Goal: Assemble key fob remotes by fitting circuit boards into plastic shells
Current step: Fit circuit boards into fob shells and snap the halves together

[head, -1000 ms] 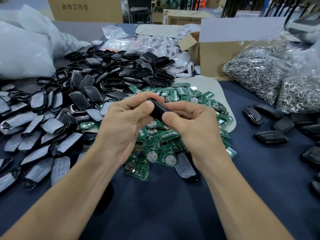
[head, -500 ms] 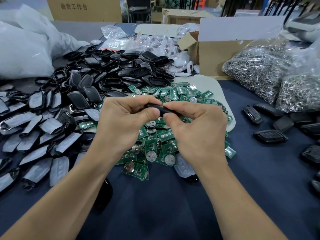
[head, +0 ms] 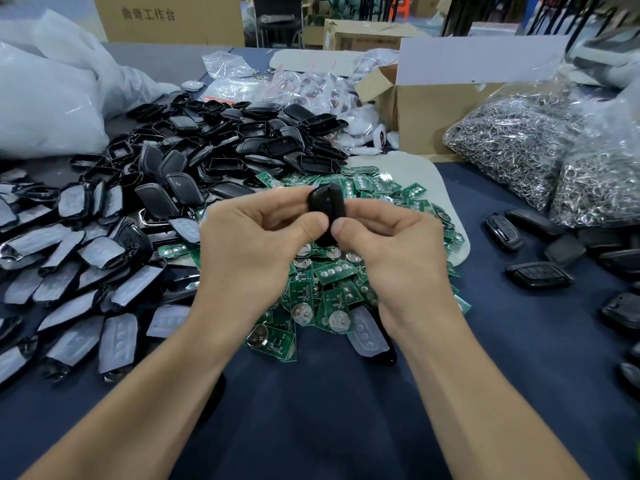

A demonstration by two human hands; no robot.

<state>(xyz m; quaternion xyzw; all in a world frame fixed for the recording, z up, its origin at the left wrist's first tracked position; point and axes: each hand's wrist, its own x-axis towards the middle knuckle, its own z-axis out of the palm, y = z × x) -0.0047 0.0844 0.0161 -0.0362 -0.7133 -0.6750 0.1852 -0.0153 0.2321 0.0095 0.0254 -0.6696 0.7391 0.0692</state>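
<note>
Right at the centre, a black key fob (head: 327,206) is held upright above the heap of green circuit boards (head: 334,294), clear of the table. The left hand (head: 252,244) and the right hand (head: 398,251) both pinch it, fingers curled behind it and the two thumbs pressing side by side on its lower part. Its shell looks closed, so I judge this one is at the snapping-shut or checking stage; whether a board sits inside cannot be seen. The boards, many with round coin cells showing, lie partly on a pale mat (head: 419,168) and partly on the dark blue table cloth (head: 346,417). Beyond them, to the left and further back, is a big pile of empty black shells (head: 221,150), and nearer on the left lie many shell halves with pale button pads (head: 69,271). On the right, well apart from the hands, a few closed fobs (head: 535,273) lie on the cloth, which I take to be the finished ones. Behind those sit clear bags of metal key rings (head: 512,147) and an open cardboard box (head: 426,109). By these heaps, only a small share is done and most of the work is left.
</note>
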